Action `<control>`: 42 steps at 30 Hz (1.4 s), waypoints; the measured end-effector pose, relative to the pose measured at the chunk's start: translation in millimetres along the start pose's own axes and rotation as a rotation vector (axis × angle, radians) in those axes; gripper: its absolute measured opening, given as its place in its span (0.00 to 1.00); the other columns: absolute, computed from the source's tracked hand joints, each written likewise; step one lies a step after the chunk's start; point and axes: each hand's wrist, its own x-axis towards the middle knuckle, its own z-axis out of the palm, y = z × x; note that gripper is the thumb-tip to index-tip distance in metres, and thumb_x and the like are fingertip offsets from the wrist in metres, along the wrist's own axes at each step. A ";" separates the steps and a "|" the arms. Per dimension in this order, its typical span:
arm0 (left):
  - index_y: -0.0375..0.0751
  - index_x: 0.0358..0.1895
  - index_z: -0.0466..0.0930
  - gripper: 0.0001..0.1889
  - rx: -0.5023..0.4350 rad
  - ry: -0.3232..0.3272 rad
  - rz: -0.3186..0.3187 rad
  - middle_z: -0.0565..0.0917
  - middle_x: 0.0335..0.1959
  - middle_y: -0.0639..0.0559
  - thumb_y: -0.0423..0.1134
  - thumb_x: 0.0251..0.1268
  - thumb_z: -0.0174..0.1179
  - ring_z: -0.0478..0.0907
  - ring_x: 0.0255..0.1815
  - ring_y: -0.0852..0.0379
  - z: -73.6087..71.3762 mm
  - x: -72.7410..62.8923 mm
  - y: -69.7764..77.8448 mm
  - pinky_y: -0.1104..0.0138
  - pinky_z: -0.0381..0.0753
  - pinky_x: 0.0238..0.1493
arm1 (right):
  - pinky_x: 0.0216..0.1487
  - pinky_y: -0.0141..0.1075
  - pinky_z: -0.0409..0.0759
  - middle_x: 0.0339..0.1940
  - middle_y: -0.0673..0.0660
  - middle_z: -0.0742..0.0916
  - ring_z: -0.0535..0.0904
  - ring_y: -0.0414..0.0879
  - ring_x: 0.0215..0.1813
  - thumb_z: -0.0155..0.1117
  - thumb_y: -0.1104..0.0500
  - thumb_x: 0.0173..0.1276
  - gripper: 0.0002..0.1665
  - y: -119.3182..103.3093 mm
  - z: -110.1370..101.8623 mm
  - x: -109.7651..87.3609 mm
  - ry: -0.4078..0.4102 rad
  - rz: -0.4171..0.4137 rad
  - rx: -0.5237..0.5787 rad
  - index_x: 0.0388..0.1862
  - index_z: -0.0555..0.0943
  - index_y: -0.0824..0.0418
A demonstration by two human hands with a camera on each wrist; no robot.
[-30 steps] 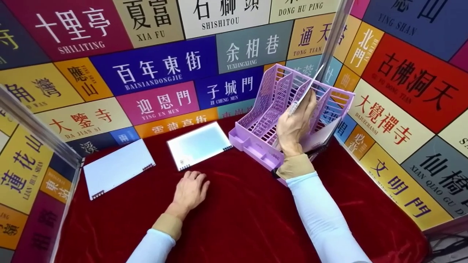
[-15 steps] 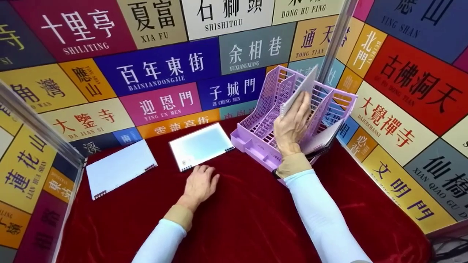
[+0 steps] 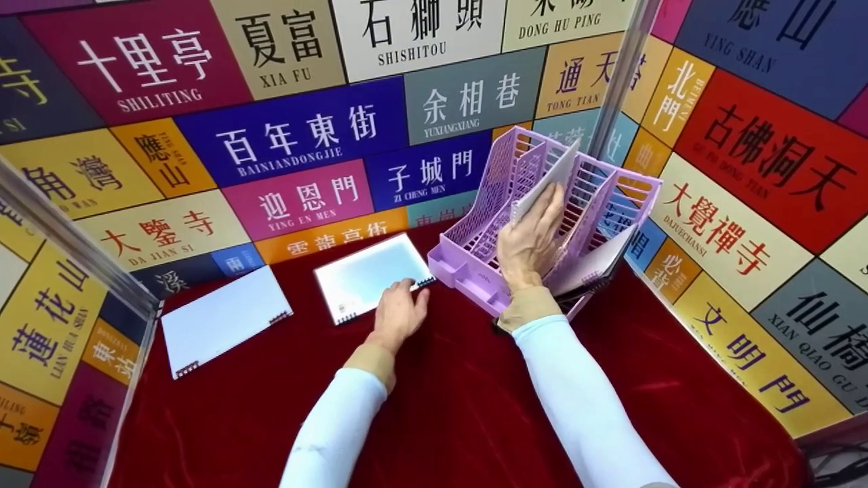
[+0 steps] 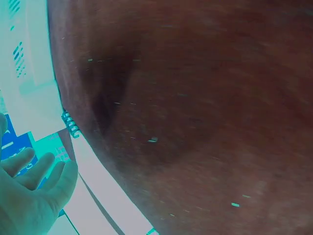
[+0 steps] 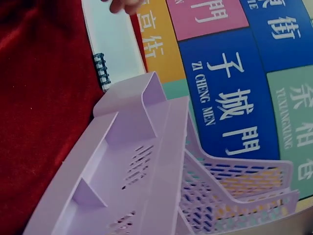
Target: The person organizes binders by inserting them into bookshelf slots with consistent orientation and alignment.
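Observation:
A purple file rack (image 3: 475,268) with upright dividers stands at the right. Inside one of its slots a thin white spiral notebook (image 3: 546,179) leans upright, and my right hand (image 3: 532,234) holds it with the fingers along its right face; the thumb is hidden. My left hand (image 3: 400,308) reaches over the near right corner of a second white spiral notebook (image 3: 373,271) that lies flat beside the rack. Its fingers are relaxed, as the hand (image 4: 39,191) also shows in the left wrist view.
Another white spiral notebook (image 3: 224,322) lies flat at the left. In the rack's right slot stands a further notebook (image 3: 597,264). The red velvet cloth (image 3: 461,407) covers the table, with sign-printed walls (image 3: 298,142) behind it.
My right hand has lowered the notebook deeper into the rack, moving slightly left and down. My left hand has moved right and forward, onto the corner of the middle notebook.

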 end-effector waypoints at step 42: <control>0.44 0.66 0.86 0.22 -0.238 0.012 -0.290 0.94 0.60 0.45 0.46 0.74 0.62 0.90 0.65 0.41 96.6 131.8 -16.8 0.49 0.88 0.69 | 0.81 0.57 0.78 0.69 0.71 0.89 0.84 0.69 0.73 0.71 0.54 0.72 0.32 41.2 -42.4 -39.5 -0.548 0.471 0.083 0.73 0.83 0.65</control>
